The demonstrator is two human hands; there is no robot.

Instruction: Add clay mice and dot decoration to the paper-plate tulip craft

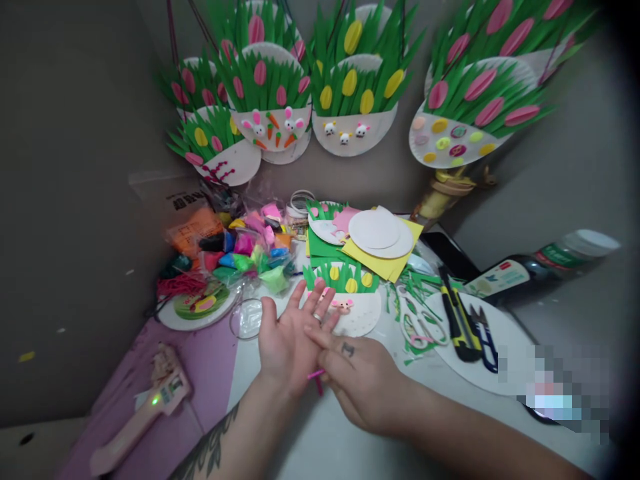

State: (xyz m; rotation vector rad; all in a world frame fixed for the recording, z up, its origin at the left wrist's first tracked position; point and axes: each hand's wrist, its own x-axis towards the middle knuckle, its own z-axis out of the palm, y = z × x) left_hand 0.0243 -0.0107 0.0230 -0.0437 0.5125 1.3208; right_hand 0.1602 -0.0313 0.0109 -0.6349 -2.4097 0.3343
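Just nearer us than the tulip plate [361, 310], we hold our left hand [294, 340] palm up, fingers apart, while our right hand [367, 377] curls together around a slim pink stick [315, 375], its index finger against the left; bagged clay [245, 243] lies left of the plate, white scissors [419, 325] right of it

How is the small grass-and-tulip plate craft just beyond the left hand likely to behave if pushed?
The plate craft looks thin and papery, so it is probably light; seeming to lie flat on the table, it would likely slide rather than tip. Its green strips are narrow and pointed, so they may be floppy and bend easily.
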